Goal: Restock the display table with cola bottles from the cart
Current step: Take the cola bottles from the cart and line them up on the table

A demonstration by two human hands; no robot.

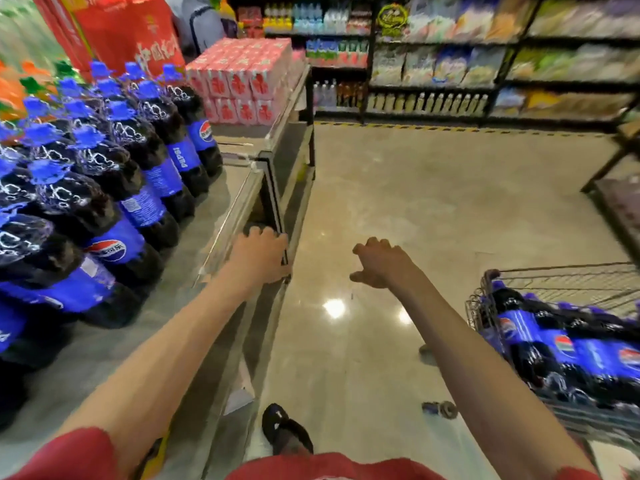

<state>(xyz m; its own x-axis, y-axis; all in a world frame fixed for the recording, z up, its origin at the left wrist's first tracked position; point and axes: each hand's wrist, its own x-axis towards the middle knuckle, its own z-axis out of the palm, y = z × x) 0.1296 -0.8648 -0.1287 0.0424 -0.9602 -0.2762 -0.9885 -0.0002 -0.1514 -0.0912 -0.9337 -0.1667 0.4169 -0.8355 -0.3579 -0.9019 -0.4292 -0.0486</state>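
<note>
Left hand [259, 252] grips edge of grey display bench [194, 237]. Right hand [381, 265] empty, fingers loosely curled, above polished floor [433, 202]. Dark blue-labelled plastic cola bottles [571, 348] lie in wire cart [554, 275], right. Advice: grasp one bottle by neck, set upright beside standing rows [138, 188].

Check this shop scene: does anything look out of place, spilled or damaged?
One thing: a small blue-and-grey scrap lies loose on the floor near the cart, like dropped litter; it is too blurred to identify. The bottles on the table stand upright, and no spill shows.
</note>
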